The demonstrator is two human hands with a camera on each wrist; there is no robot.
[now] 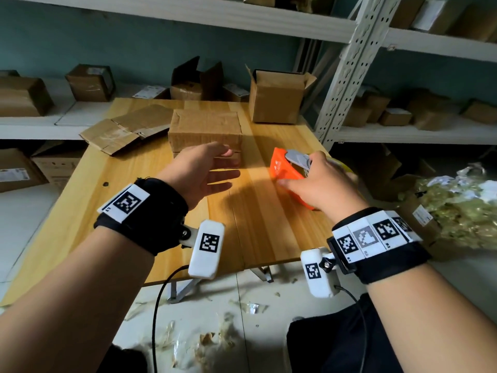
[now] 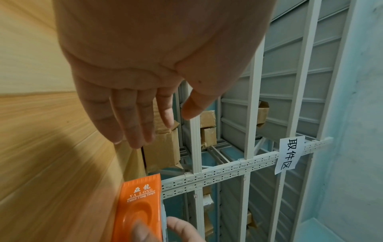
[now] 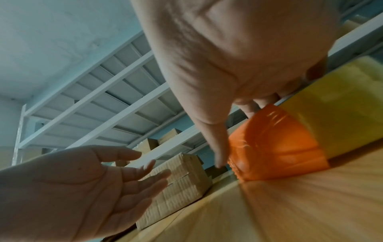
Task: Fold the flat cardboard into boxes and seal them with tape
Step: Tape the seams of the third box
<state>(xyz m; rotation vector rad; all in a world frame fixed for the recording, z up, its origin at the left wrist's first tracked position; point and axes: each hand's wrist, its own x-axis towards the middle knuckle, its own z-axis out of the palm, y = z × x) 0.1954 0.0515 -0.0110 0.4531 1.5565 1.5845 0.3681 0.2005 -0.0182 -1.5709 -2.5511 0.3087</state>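
a teal wall (image 1: 113,36) backs white metal shelving (image 1: 347,63) holding parcels (image 1: 90,83). a paper sign (image 2: 289,156) hangs on one rail. pale floor tiles (image 1: 228,319) under the wooden tabletop (image 1: 258,211) carry tape scraps (image 1: 204,343).

A person is standing over a wooden worktop (image 1: 255,224). A closed cardboard box (image 1: 205,130) is sitting near its middle. The left hand (image 1: 200,172) is hovering just in front of the box, fingers straight and spread. To the right of the box, the right hand (image 1: 318,181) is curling its grip around an orange tape dispenser (image 1: 285,165). Flattened cardboard (image 1: 126,130) is lying left of the box, and an open box (image 1: 277,99) is standing behind it to the right.
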